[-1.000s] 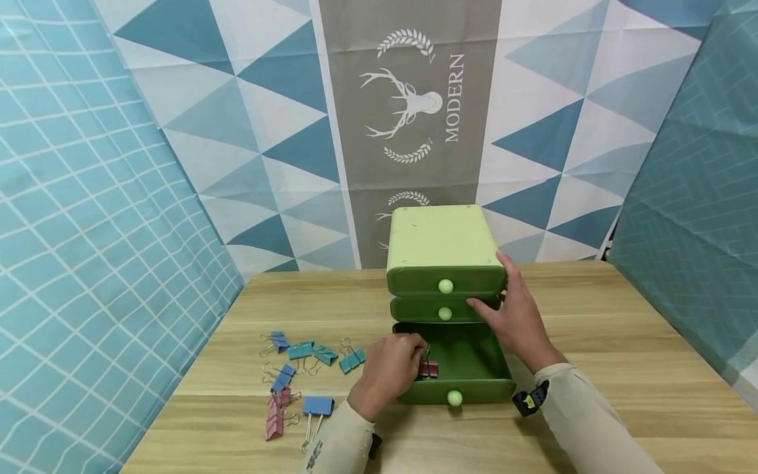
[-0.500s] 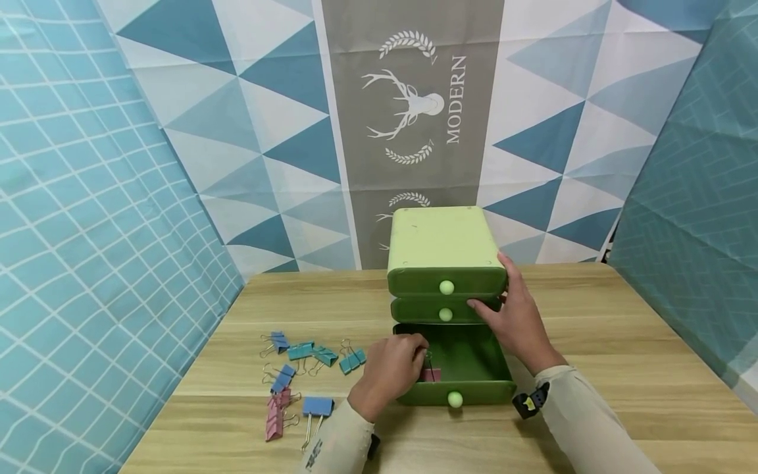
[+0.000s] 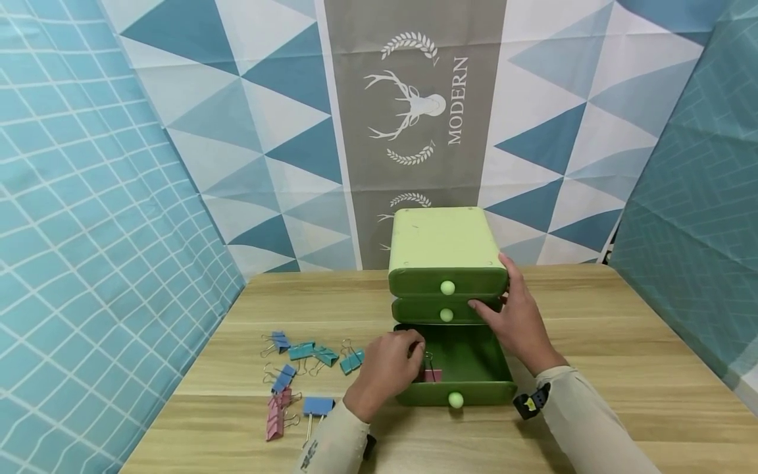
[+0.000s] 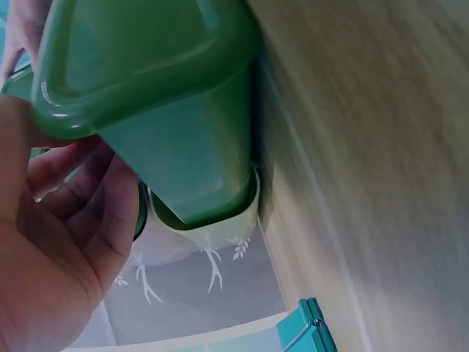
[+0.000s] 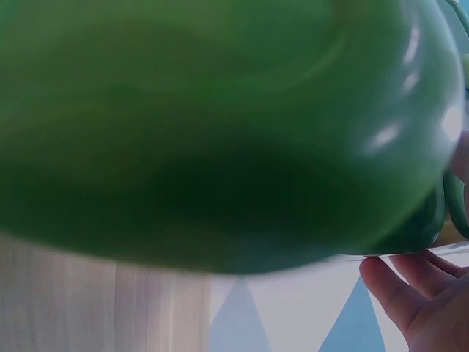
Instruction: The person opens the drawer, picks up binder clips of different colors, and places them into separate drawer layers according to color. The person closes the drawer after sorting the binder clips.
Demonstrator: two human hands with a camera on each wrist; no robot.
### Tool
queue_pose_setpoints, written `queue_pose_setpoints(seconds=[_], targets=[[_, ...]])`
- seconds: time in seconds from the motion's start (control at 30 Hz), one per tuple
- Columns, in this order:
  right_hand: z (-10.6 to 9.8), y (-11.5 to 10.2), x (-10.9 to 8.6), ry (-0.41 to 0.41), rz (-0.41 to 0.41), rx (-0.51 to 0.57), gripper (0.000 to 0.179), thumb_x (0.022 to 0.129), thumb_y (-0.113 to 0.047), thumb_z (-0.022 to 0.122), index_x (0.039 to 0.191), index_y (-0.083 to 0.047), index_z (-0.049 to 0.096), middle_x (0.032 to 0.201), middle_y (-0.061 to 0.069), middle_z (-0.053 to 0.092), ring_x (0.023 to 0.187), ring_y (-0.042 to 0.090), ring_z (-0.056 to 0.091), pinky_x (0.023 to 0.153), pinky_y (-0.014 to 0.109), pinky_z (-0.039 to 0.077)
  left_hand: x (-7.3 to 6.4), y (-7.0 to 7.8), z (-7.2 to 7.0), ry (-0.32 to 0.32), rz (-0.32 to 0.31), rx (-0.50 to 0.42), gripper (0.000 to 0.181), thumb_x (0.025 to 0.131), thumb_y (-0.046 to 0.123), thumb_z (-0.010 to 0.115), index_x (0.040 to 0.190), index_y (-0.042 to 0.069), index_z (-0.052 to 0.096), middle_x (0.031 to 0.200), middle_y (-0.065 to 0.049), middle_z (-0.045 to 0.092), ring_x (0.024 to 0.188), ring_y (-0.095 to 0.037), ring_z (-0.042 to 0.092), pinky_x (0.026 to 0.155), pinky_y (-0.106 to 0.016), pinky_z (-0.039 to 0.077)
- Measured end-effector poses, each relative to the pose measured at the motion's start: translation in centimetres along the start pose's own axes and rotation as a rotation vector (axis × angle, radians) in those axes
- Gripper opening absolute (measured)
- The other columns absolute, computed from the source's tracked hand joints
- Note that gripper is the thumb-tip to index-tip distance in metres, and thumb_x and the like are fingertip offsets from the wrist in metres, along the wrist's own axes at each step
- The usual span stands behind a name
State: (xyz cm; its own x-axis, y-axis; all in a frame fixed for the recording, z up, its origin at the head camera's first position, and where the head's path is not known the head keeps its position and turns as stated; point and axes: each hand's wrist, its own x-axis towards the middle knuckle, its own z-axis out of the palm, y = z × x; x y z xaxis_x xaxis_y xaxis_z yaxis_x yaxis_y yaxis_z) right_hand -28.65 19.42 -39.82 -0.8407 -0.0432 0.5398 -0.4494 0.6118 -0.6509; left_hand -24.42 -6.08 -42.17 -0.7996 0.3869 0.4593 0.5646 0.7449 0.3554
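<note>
So I'm standing here watching someone with both hands on a little green drawer cabinet (image 3: 444,240). It's on a wood-look surface (image 3: 628,368), a bit right of the middle, and the bottom drawer (image 3: 485,394) is pulled out.

The left hand (image 3: 383,370) reaches over that drawer's left wall, fingers bent and tips dipping inside. Right next to them sits a pinkish binder clip (image 3: 434,376) on the drawer floor, wire handle sticking up. Can't tell if the left grip is pinching it or has let go, since the fingertips are hidden from me.

The right hand (image 3: 521,326) has its grip on the cabinet's right front corner: thumb on the face of the middle drawer (image 3: 414,309), other fingers up along the side by the top drawer (image 3: 414,283). Both of those drawers are in.

Off to the left there's a loose spread of more clips: three blue clips (image 3: 284,378), three teal clips (image 3: 352,361), and some pink clips (image 3: 275,421) bunched up touching each other. The closest teal one is just beside the left hand.
</note>
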Motion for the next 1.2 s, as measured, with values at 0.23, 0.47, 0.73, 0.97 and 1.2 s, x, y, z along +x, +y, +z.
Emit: queue_pose_setpoints(seconds=[0.23, 0.47, 0.73, 0.97, 1.2], targets=[[0.0, 0.2, -0.2, -0.005, 0.009, 0.015, 0.107, 0.087, -0.015, 0.080, 0.162, -0.022, 0.004, 0.144, 0.027, 0.041, 0.120, 0.045, 0.054, 0.091, 0.063, 0.047, -0.3, 0.2, -0.9, -0.001, -0.050, -0.069, 0.015, 0.099, 0.024, 0.062, 0.099, 0.018, 0.076, 0.081, 0.010, 0.068, 0.051, 0.003, 0.045, 0.046, -0.020, 0.038], [0.0, 0.2, -0.3, -0.005, 0.007, 0.020, 0.110, 0.087, -0.015, 0.081, 0.162, -0.029, 0.002, 0.143, 0.026, 0.042, 0.120, 0.045, 0.054, 0.091, 0.062, 0.048, -1.0, 0.1, -1.8, -0.008, -0.062, -0.087, 0.016, 0.100, 0.024, 0.062, 0.098, 0.017, 0.076, 0.077, 0.012, 0.064, 0.058, 0.002, 0.049, 0.052, -0.021, 0.042], [-0.1, 0.0, -0.3, 0.007, 0.011, 0.021, 0.109, 0.085, -0.014, 0.082, 0.162, -0.025, 0.005, 0.142, 0.025, 0.043, 0.119, 0.044, 0.055, 0.090, 0.063, 0.048, -2.0, -0.6, -3.2, -0.026, -0.104, -0.107, 0.016, 0.100, 0.022, 0.061, 0.098, 0.016, 0.076, 0.082, 0.013, 0.067, 0.066, 0.003, 0.056, 0.058, -0.022, 0.047], [0.1, 0.0, -0.3, 0.003, 0.006, 0.013, 0.110, 0.086, -0.014, 0.081, 0.162, -0.027, 0.003, 0.144, 0.026, 0.042, 0.120, 0.043, 0.055, 0.090, 0.061, 0.049, -3.2, -2.1, -4.3, -0.063, -0.176, -0.078, 0.016, 0.101, 0.023, 0.061, 0.103, 0.018, 0.077, 0.084, 0.014, 0.068, 0.072, 0.000, 0.060, 0.059, -0.025, 0.048], [0.0, -0.1, -0.1, 0.011, 0.005, 0.012, 0.110, 0.085, -0.014, 0.082, 0.162, -0.027, 0.004, 0.142, 0.026, 0.043, 0.119, 0.043, 0.055, 0.090, 0.063, 0.048, -3.7, -2.7, -5.5, -0.096, -0.196, -0.010, 0.014, 0.099, 0.023, 0.062, 0.101, 0.020, 0.076, 0.084, 0.010, 0.070, 0.071, -0.002, 0.062, 0.056, -0.024, 0.047]])
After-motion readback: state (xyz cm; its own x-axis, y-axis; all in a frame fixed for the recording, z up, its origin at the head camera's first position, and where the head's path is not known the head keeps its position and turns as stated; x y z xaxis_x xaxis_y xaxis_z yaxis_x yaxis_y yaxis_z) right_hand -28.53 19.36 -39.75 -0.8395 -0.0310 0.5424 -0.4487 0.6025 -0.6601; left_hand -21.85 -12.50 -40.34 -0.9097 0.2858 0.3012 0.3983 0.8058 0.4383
